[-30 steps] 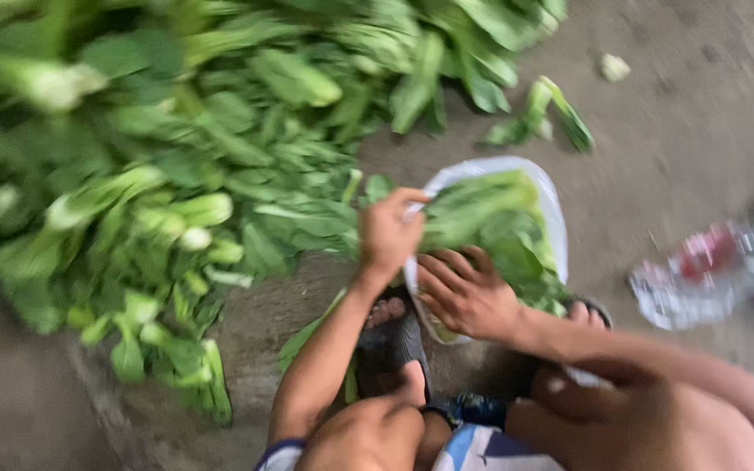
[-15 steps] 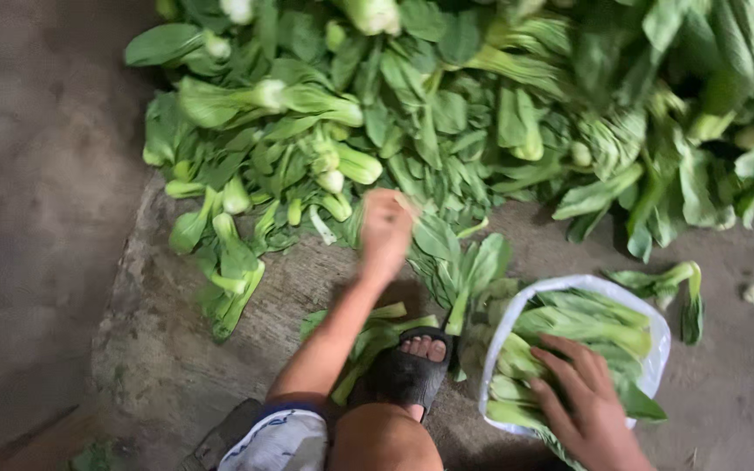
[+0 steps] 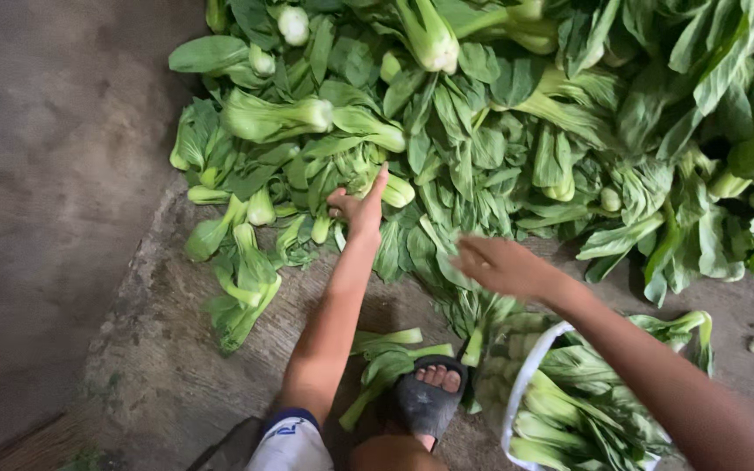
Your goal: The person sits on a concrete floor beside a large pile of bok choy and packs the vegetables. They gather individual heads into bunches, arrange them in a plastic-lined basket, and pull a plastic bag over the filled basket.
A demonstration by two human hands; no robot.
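A big pile of green bok choy (image 3: 482, 113) covers the far half of the concrete floor. My left hand (image 3: 359, 208) reaches into the pile's near left edge. Its fingers curl on a small bok choy head (image 3: 394, 187) while the index finger points up. Held flat, my right hand (image 3: 501, 264) hovers just above the leaves at the pile's near edge, fingers stretched left and holding nothing. Under my right forearm stands a white plastic bag (image 3: 524, 388) filled with bok choy.
My foot in a black sandal (image 3: 428, 399) stands on loose bok choy stalks (image 3: 386, 358) at the bottom centre. Bare grey concrete floor (image 3: 54, 218) runs along the left. A few stray heads (image 3: 242, 288) lie apart from the pile's left edge.
My right hand has come out of the white bag and moved up toward the pile. My left hand has reached further into the pile's edge and curled on a head.
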